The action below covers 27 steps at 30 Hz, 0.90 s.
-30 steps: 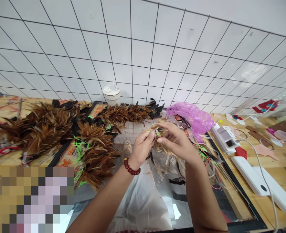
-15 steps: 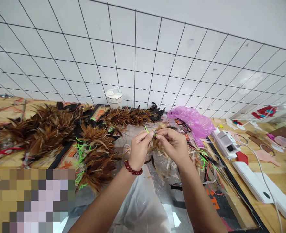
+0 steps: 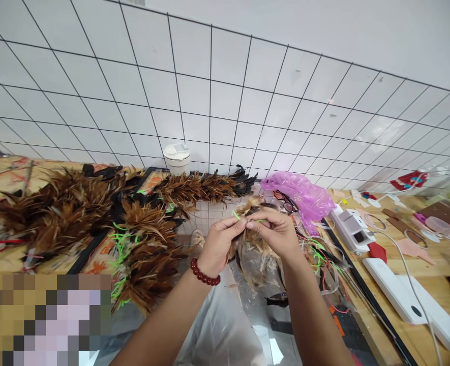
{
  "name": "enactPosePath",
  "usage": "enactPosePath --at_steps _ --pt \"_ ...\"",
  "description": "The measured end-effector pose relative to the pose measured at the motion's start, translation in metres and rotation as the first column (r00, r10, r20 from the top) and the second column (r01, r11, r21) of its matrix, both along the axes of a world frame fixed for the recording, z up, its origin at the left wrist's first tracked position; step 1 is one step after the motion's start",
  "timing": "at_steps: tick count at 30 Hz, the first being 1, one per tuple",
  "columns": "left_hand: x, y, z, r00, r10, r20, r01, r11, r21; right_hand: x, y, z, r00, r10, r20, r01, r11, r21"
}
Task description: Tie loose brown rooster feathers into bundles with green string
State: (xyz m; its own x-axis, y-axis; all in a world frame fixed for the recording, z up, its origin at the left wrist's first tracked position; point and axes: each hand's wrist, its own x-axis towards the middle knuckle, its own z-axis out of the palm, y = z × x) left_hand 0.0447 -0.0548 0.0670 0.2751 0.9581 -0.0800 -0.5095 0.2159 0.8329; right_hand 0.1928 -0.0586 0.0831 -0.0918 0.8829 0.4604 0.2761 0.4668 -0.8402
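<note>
At left lie brown feather bundles (image 3: 148, 272). The left hand (image 3: 217, 244) pinches a green tie (image 3: 236, 215); the right hand (image 3: 274, 231) pinches it alongside, fingers narrowed, above loose feathers (image 3: 261, 262). Knotting, I'd judge; next calls for snug, even tension.

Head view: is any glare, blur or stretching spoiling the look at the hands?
In the head view, soft glare sits on the right of the tiled wall, clear of the left hand and right hand; both look fairly sharp, though the green string they pinch is partly hidden; also in the head view, the wall's lines slant and pixel blocks cover the lower-left corner.
</note>
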Motion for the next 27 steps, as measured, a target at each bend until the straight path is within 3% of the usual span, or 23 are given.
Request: enactPosePath --at_steps 2,6,9,12,15,18,20,22,24,27 --pt "0.0 0.001 -0.002 0.984 0.146 -0.104 -0.126 0.977 0.175 0.0 -0.001 -0.001 0.993 -0.059 0.097 0.044 0.988 0.15" --pt "-0.006 0.004 -0.003 0.779 0.548 -0.305 -0.336 0.775 0.534 -0.004 -0.003 -0.003 0.917 -0.19 0.35 0.048 0.925 0.377" --pt "-0.008 0.003 -0.002 0.705 0.648 -0.289 -0.379 0.688 0.619 -0.007 -0.004 -0.006 0.828 -0.304 0.471 0.031 0.863 0.504" --pt "-0.005 0.001 -0.001 0.774 0.602 -0.198 -0.417 0.719 0.557 -0.006 -0.004 -0.008 0.783 -0.346 0.517 -0.008 0.825 0.565" --pt "-0.001 -0.001 0.001 0.897 0.429 -0.109 -0.369 0.861 0.35 -0.003 -0.004 -0.006 0.772 -0.33 0.544 -0.056 0.816 0.575" --pt "0.0 0.001 0.004 0.978 0.205 0.044 -0.207 0.978 0.04 0.002 -0.005 -0.001 0.749 -0.296 0.593 -0.13 0.812 0.57" --pt "-0.002 0.004 0.004 0.983 0.089 0.159 -0.063 0.985 -0.161 0.005 -0.006 0.003 0.717 -0.28 0.639 -0.169 0.819 0.549" --pt "-0.004 0.008 0.003 0.972 0.015 0.235 0.059 0.951 -0.303 0.008 -0.006 0.006 0.695 -0.257 0.671 -0.189 0.836 0.515" --pt "-0.006 0.01 0.002 0.965 -0.013 0.262 0.11 0.927 -0.359 0.011 -0.005 0.007 0.711 -0.231 0.664 -0.185 0.849 0.495" --pt "-0.008 0.011 0.001 0.962 -0.046 0.269 0.138 0.933 -0.334 0.015 -0.003 0.008 0.789 -0.185 0.585 -0.147 0.869 0.473"
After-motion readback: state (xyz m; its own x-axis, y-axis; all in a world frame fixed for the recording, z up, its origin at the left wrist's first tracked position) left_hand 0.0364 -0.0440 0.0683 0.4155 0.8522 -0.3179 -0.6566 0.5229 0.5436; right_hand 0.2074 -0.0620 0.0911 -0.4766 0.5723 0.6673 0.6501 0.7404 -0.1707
